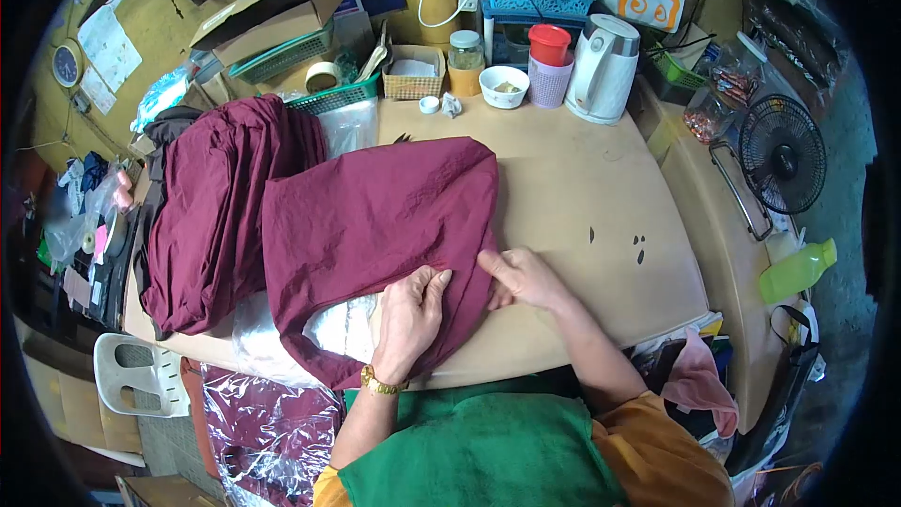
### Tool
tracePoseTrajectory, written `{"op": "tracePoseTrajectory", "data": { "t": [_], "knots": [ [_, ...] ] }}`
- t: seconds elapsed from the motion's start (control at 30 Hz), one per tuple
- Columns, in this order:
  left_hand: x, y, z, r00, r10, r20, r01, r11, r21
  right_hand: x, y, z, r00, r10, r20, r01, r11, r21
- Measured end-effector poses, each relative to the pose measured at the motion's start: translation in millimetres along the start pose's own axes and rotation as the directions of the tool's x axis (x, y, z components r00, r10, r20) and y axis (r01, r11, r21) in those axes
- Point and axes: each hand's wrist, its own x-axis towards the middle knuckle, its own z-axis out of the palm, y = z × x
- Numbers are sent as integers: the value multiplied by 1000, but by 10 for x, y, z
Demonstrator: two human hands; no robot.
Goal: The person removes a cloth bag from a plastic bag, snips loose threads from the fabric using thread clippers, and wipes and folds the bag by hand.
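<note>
On my feed: maroon cloth (380, 211) mid-tbl (601, 197), R of maroon pile (216, 216). LH (411, 312) pinching cloth's near side, RH (526, 277) holding its R edge, thumb on top.

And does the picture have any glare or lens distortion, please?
Head view: rounded black borders and the bowed edges of the tan tabletop suggest wide-angle distortion; bright glare streaks the plastic-wrapped maroon bundle; the maroon fabric shows folds without harsh glare.
</note>
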Motion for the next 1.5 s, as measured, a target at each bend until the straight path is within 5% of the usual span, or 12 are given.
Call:
{"op": "tracePoseTrajectory", "data": {
  "t": [0.1, 0.2, 0.27, 0.4, 0.47, 0.53, 0.7, 0.83, 0.93, 1.17, 1.27, 1.5],
  "knots": [
    [8, 153, 73, 928, 240, -286, -211, 969, 127, 38, 24, 156, 984, -176, -19, 176, 972, 152],
    [78, 52, -49, 997, 21, -73, -14, 995, 95, 157, 208, 183, 970, -228, -84, 241, 943, 229],
    [136, -177, 12, 987, 39, -159, -61, 988, -138, 220, 347, 125, 985, -162, 57, 95, 790, 605],
    [138, -100, -100, 996, -81, -36, 63, 935, -348, 64, 49, 144, 993, 10, 120, -88, 742, 664],
    [140, -20, -201, 954, -65, 292, 26, 990, 135, 148, 132, 200, 996, -22, 85, -38, 769, 638],
    [145, -148, -162, 933, -73, 353, 19, 988, 152, 307, 290, 246, 980, -175, -95, 198, 810, 551],
    [107, -199, -106, 932, -85, 354, 230, 891, -391, 376, 374, 177, 973, -163, -162, 229, 704, 673],
    [128, -129, -132, 963, -45, 265, 149, 911, -385, 70, 46, 110, 936, -188, 297, 27, 881, 473],
    [-39, 243, -293, 964, -1, 267, -90, 940, 329, 194, 229, 202, 917, -227, 327, 75, 905, 418],
    [-371, -68, -544, 979, -115, 169, 42, 921, 388, 373, 334, 85, 991, -130, 5, 64, 519, 852],
    [-387, -53, -669, 948, -241, 210, 113, 867, 485, 439, 474, 205, 991, -120, 66, 14, 570, 822],
    [66, 113, -123, 956, 269, -119, -212, 911, 352, 284, 250, 279, 973, -224, 54, 132, 736, 664]
  ]
}}
